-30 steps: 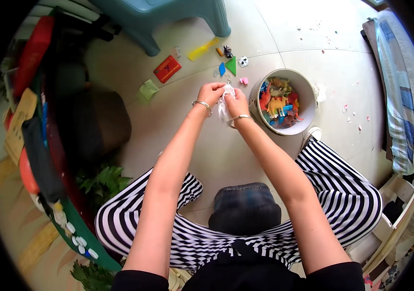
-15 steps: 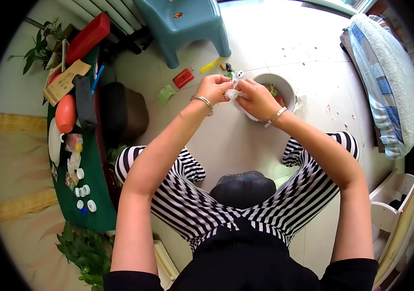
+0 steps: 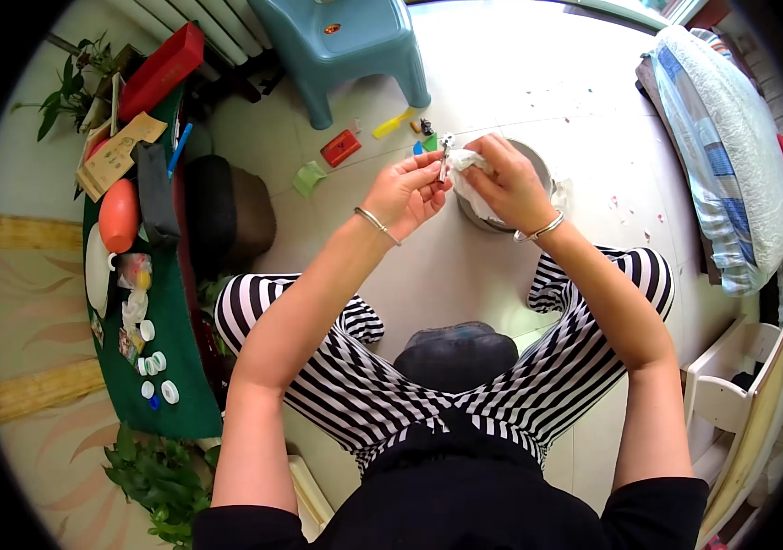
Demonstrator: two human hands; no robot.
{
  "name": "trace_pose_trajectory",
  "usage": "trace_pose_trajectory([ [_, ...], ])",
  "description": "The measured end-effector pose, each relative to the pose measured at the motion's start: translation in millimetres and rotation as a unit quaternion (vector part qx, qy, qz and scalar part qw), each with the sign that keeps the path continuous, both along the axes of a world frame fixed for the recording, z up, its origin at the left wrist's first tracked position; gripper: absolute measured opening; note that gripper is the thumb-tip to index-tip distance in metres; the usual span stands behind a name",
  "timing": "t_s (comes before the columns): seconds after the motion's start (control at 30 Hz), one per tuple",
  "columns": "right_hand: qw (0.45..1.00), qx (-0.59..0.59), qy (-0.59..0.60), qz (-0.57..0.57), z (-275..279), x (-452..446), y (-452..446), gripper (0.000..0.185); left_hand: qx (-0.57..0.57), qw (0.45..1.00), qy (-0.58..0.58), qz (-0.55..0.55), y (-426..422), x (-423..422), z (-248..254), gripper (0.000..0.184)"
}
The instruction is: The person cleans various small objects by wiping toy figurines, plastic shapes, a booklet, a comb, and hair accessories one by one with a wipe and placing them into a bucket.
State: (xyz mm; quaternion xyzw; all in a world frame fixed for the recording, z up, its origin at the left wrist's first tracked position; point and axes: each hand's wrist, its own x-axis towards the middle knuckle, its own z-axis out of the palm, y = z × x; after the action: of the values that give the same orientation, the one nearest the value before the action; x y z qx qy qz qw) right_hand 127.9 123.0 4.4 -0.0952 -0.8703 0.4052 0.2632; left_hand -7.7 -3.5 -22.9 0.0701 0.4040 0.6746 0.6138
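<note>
My left hand (image 3: pixel 407 194) pinches a small slim item (image 3: pixel 444 161), silvery and dark with a black-and-white top end; its exact kind is too small to make out. The item stands roughly upright between thumb and fingers. Pressed close to it from the right, my right hand (image 3: pixel 512 186) has its fingers closed on a crumpled white tissue (image 3: pixel 466 161). Both hands are raised in front of me, the right one partly covering a round light-coloured bin (image 3: pixel 545 170). What lies inside the bin is mostly hidden by that hand.
On the floor lie a red box (image 3: pixel 341 147), a yellow strip (image 3: pixel 393 123), a green paper piece (image 3: pixel 309 179) and scattered scraps. A blue plastic stool (image 3: pixel 355 60) stands ahead. At left, a green-topped table (image 3: pixel 185 367) carries white caps, an orange object (image 3: pixel 119 215) and boxes.
My right hand has shifted slightly right and up with the tissue. My left hand has turned its palm more upward, and the slim item now shows between the hands.
</note>
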Motion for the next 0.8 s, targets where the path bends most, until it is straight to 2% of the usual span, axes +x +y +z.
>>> trace_pose_trajectory([
  [0.07, 1.0, 0.024, 0.013, 0.012, -3, -5, 7, 0.013, 0.042, 0.995, -0.081, 0.026, -2, 4, 2, 0.022],
  [0.13, 0.986, -0.14, -0.044, -0.077, -5, -9, 16, 0.014, 0.043, 0.995, -0.087, 0.03, -3, 6, 5, 0.023],
  [0.27, 0.991, -0.131, 0.002, -0.025, -7, -13, 6, 0.016, 0.064, 0.993, -0.101, 0.016, -1, 9, 4, 0.023],
  [0.4, 0.96, -0.27, -0.021, -0.071, -1, -14, 17, 0.018, 0.084, 0.99, -0.113, -0.006, 2, 8, 0, 0.022],
  [0.43, 0.979, -0.195, 0.013, -0.059, -5, -15, 16, 0.018, 0.082, 0.992, -0.1, -0.01, 2, 9, 0, 0.023],
  [0.53, 0.97, -0.237, -0.012, -0.059, -4, -14, 20, 0.018, 0.067, 0.994, -0.084, -0.022, 2, 10, 0, 0.022],
  [0.6, 0.965, -0.235, -0.028, -0.115, -1, -15, 29, 0.017, 0.059, 0.995, -0.079, -0.029, 2, 10, 3, 0.022],
  [0.67, 0.987, -0.131, 0.007, -0.09, 1, -12, 18, 0.016, 0.029, 0.998, -0.059, -0.012, 1, 14, 9, 0.02],
  [0.73, 0.994, -0.087, 0.021, -0.066, -7, -15, 6, 0.015, 0.018, 0.999, -0.018, -0.019, 2, 15, 12, 0.019],
  [0.8, 0.993, -0.088, -0.015, -0.081, -5, -12, 5, 0.015, 0.008, 0.999, 0.024, -0.028, 2, 16, 11, 0.019],
])
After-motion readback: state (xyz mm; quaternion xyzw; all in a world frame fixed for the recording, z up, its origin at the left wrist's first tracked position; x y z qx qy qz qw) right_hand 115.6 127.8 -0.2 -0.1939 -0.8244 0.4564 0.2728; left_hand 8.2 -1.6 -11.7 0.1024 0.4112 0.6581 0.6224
